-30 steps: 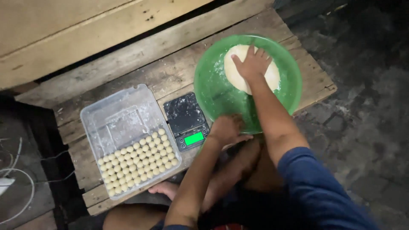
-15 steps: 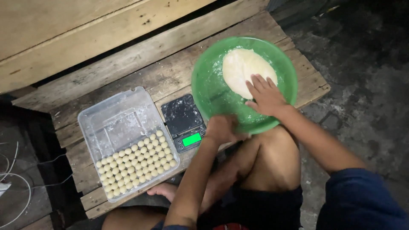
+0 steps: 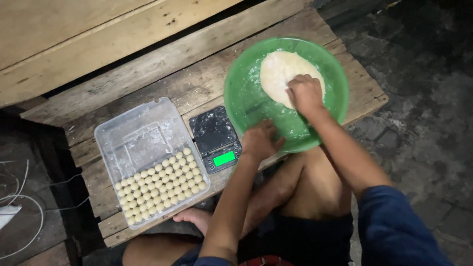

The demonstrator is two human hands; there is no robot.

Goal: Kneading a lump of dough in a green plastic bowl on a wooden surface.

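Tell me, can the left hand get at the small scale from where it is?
Probably yes: the left hand grips the green bowl's near rim, right beside the scale, with nothing between them.

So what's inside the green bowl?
A pale lump of dough lies in the green bowl, with the right hand pressing it. The dough under that hand is hidden.

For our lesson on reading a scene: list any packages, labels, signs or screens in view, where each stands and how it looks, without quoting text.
Scale screen: small lit green rectangle on the front edge of the black scale, between box and bowl.
Box: clear plastic rectangle, left on the bench, floury, rows of pale dough balls in its near half.
No labels or signs visible.
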